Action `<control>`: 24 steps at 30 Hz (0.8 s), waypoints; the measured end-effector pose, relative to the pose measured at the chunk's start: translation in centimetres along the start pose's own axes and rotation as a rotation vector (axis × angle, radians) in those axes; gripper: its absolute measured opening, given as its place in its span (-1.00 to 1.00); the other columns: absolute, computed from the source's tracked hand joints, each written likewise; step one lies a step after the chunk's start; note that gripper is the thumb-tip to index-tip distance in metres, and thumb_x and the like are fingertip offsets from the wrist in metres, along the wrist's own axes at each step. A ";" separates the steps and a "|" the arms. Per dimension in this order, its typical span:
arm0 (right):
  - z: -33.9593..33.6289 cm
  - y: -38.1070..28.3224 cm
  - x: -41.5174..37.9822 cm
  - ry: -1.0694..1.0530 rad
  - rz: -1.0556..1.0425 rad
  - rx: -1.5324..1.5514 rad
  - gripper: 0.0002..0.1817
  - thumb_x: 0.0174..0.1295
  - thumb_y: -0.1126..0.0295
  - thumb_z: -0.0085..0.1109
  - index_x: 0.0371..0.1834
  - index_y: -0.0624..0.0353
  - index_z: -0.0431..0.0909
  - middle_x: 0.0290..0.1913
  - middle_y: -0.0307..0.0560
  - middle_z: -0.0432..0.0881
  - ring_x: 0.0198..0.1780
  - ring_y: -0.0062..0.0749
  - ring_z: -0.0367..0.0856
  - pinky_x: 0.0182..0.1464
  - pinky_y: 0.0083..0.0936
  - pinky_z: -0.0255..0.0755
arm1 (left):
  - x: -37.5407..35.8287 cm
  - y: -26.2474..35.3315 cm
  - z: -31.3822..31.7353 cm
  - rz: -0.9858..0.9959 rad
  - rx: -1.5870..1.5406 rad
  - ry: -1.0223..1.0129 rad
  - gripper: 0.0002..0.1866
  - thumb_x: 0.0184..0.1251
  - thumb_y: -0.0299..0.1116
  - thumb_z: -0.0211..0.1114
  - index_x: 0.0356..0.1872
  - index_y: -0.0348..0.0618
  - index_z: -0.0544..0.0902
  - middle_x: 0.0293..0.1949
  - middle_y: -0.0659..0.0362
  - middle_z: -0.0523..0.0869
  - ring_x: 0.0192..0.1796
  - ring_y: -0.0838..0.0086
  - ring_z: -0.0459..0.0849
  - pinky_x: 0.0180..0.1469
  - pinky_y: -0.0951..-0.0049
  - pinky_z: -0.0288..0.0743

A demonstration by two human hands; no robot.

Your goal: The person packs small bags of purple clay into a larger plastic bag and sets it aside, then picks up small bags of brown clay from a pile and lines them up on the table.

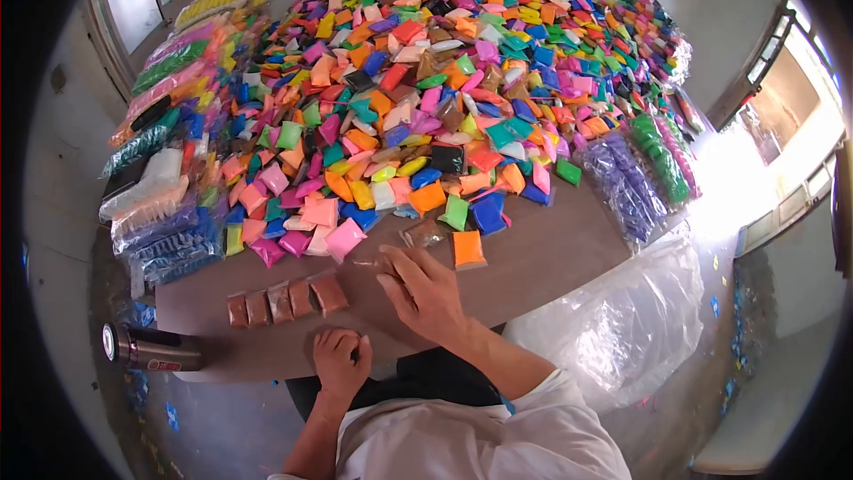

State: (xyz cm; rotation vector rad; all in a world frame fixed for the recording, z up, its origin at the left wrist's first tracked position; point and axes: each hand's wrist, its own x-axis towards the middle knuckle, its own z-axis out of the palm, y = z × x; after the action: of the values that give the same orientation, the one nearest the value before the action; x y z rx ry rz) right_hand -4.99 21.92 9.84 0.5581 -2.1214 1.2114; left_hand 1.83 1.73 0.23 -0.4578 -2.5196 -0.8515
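Observation:
My right hand [416, 292] reaches over the brown table [524, 267], its fingers bent around a small packet [366, 261] that shows only in part at the fingertips. Near the table's front edge rests my left hand [341, 359], its fingers curled together; whether anything is inside is hidden. A row of several brown packets [302, 299] lies to the left, beyond my left hand. Just past my right hand are another brown packet [422, 234] and an orange packet [468, 250].
A large heap of colourful packets [444, 80] covers the far side. Bundled packets [164, 187] stack at the left, with purple bundles [622, 182] at the right. A metal flask [151, 348] lies at the left front corner. Clear plastic [613, 320] hangs at the right edge.

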 end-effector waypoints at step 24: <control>-1.2 13.0 2.9 -0.299 0.147 -0.376 -0.70 0.23 0.47 0.28 0.04 0.20 0.66 -0.06 0.03 0.70 0.02 0.04 0.64 0.07 -0.19 0.54 | 0.8 -0.1 0.1 -0.074 0.007 -0.065 -0.78 0.09 -0.41 0.45 -0.60 -0.09 0.55 -0.49 0.19 0.57 -0.39 0.22 0.58 -0.27 0.18 0.36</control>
State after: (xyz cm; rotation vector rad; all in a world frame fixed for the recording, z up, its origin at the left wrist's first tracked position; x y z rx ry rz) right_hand -14.89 29.12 4.45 0.4387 -2.6033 0.8055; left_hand 1.12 1.80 0.51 -0.3976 -2.6125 -0.8683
